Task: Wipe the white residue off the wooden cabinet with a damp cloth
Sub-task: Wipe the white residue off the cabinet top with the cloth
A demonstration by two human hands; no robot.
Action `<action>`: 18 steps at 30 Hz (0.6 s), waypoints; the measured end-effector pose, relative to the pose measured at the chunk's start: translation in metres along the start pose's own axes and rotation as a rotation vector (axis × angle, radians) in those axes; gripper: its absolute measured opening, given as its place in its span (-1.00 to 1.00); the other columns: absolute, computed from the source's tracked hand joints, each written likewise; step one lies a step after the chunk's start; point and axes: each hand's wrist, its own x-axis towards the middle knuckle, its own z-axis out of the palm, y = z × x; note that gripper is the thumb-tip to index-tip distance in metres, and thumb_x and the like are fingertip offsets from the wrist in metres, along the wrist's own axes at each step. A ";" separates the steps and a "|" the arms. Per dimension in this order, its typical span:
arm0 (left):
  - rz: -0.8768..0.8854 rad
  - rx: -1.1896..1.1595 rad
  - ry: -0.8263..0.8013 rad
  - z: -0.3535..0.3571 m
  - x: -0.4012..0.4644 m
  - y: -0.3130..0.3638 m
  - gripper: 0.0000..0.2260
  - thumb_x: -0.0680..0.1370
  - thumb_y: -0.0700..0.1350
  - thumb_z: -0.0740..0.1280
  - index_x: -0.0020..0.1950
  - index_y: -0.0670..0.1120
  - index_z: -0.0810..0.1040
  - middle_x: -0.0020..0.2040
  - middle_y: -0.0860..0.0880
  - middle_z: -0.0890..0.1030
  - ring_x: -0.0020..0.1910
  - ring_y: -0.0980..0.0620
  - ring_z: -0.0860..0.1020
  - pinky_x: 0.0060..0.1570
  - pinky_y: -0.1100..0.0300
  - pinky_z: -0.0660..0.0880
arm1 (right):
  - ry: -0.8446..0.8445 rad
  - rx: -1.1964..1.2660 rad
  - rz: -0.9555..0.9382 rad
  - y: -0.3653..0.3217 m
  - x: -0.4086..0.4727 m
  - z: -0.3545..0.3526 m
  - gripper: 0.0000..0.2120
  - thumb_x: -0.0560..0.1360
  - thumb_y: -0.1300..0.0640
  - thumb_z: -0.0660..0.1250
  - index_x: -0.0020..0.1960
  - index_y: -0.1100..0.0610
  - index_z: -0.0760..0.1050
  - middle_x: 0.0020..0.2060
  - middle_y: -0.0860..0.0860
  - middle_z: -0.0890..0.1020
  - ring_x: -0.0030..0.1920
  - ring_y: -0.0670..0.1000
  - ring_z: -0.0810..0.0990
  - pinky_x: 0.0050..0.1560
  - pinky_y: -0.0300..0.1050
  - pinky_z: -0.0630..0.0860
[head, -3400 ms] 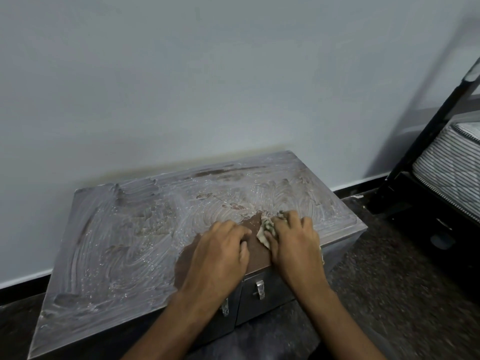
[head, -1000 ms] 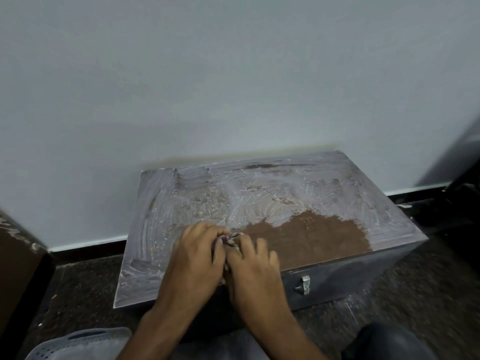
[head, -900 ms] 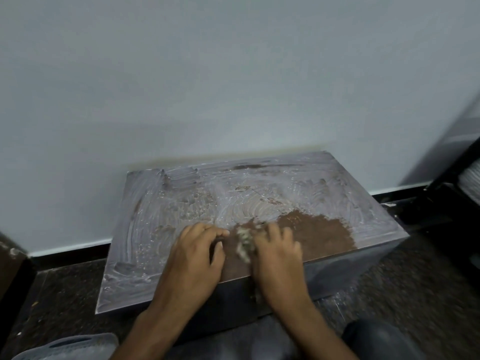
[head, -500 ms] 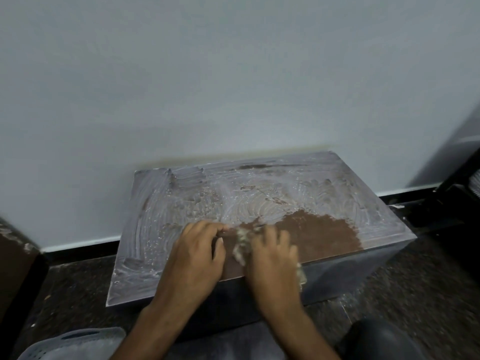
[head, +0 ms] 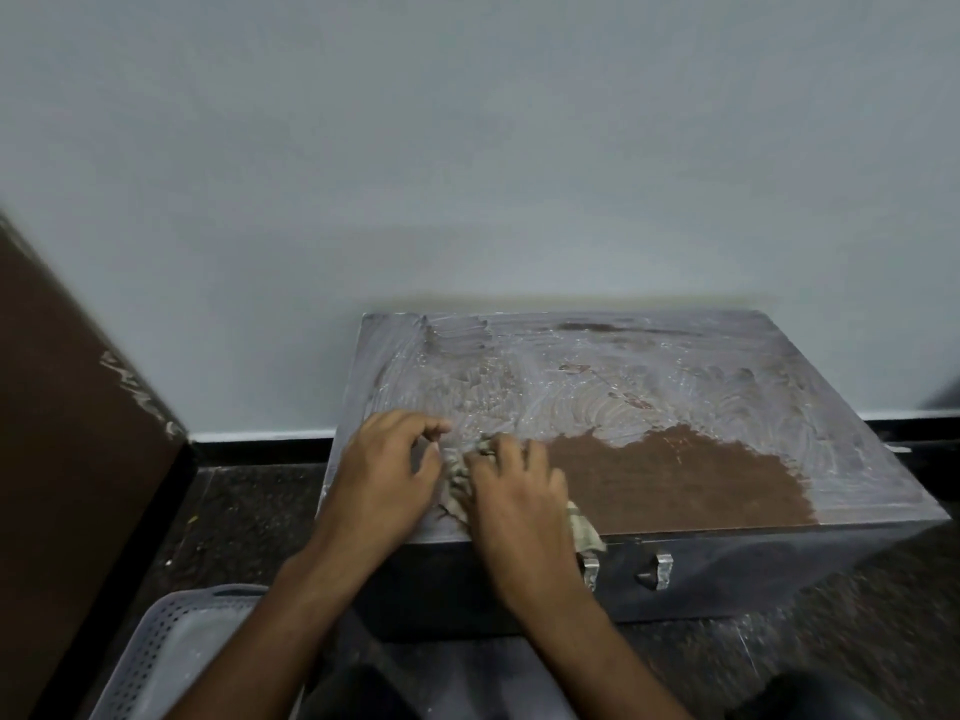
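A low wooden cabinet [head: 857,459] stands against the wall, its top smeared with swirls of white residue [head: 545,387]. A bare brown patch [head: 675,475] runs along the front right of the top. A crumpled, soiled cloth [head: 582,527] lies near the front left edge, mostly hidden under my right hand [head: 514,506], which presses down on it. My left hand [head: 384,475] rests beside it on the cabinet top, fingers curled, touching the cloth's left end.
Two metal drawer handles [head: 657,569] stick out of the cabinet's dark front. A grey perforated plastic basket [head: 156,652] sits on the dark floor at lower left. A brown panel [head: 67,433] leans at the far left. A pale wall is right behind the cabinet.
Both hands and the cloth have slid left along the front edge, and the bare brown patch has widened leftward. The view has swung left, bringing the brown panel and the basket into sight.
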 end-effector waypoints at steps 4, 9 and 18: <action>-0.026 -0.023 0.036 -0.010 -0.003 -0.007 -0.76 0.51 -0.24 0.36 0.10 0.03 0.65 0.02 0.19 0.60 0.03 0.17 0.50 0.11 0.39 0.34 | -0.024 0.049 -0.064 -0.001 -0.009 0.001 -0.72 0.48 0.08 0.39 0.19 0.00 0.53 0.16 0.02 0.53 0.04 0.11 0.47 -0.12 0.04 0.45; -0.141 -0.121 0.103 -0.017 -0.014 -0.018 -0.77 0.53 -0.24 0.37 0.09 0.03 0.66 0.00 0.22 0.60 -0.01 0.32 0.50 0.06 0.49 0.40 | -0.058 0.052 -0.158 0.006 -0.014 0.005 -0.68 0.43 0.09 0.46 0.17 -0.01 0.54 0.14 0.00 0.52 0.00 0.09 0.45 -0.16 0.02 0.44; -0.205 -0.062 0.139 -0.030 -0.012 -0.030 -0.78 0.52 -0.19 0.35 0.03 0.12 0.64 0.03 0.21 0.59 0.11 0.11 0.52 0.24 -0.12 0.44 | -0.086 0.109 -0.245 -0.018 0.002 0.009 -0.68 0.42 0.12 0.42 0.17 0.03 0.52 0.12 0.03 0.49 0.01 0.10 0.43 -0.14 0.02 0.44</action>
